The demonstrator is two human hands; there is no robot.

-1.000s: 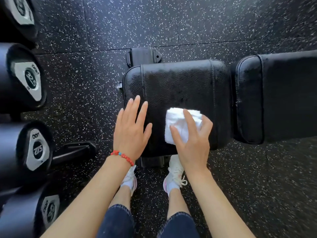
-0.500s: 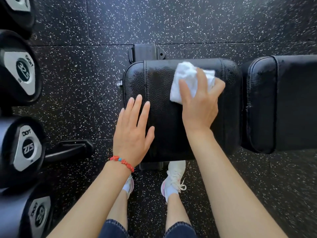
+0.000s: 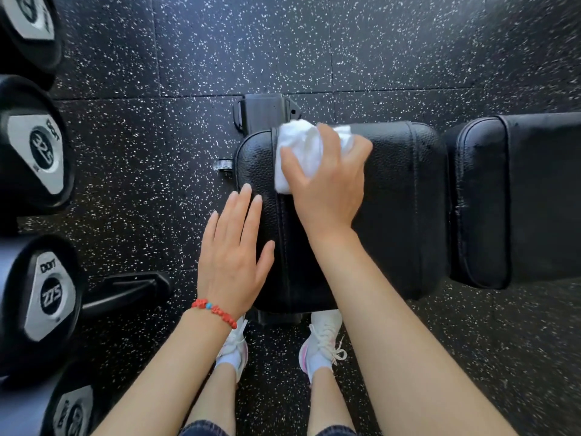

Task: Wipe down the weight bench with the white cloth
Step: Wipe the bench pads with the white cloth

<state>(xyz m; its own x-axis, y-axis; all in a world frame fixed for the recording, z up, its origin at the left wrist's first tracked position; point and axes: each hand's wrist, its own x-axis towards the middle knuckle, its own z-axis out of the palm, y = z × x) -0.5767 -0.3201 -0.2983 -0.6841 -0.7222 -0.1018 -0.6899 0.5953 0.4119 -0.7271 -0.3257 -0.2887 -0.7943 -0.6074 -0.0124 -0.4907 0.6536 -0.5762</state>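
The black weight bench lies across the view, its seat pad (image 3: 402,215) in the middle and its back pad (image 3: 518,199) to the right. My right hand (image 3: 330,190) holds the bunched white cloth (image 3: 301,149) down on the seat pad's far left corner, fingers curved over it. My left hand (image 3: 232,259), with a red bead bracelet at the wrist, lies flat with straight fingers on the seat pad's near left edge.
Several black dumbbells (image 3: 44,152) sit on a rack along the left edge, and a rack foot (image 3: 125,291) reaches toward the bench. The bench's frame end (image 3: 267,111) sticks out behind the seat. My white shoes (image 3: 323,338) stand on the speckled rubber floor.
My right hand slid the cloth from the seat pad's near edge to its far edge, then leftward to the far left corner. My left hand stayed in place.
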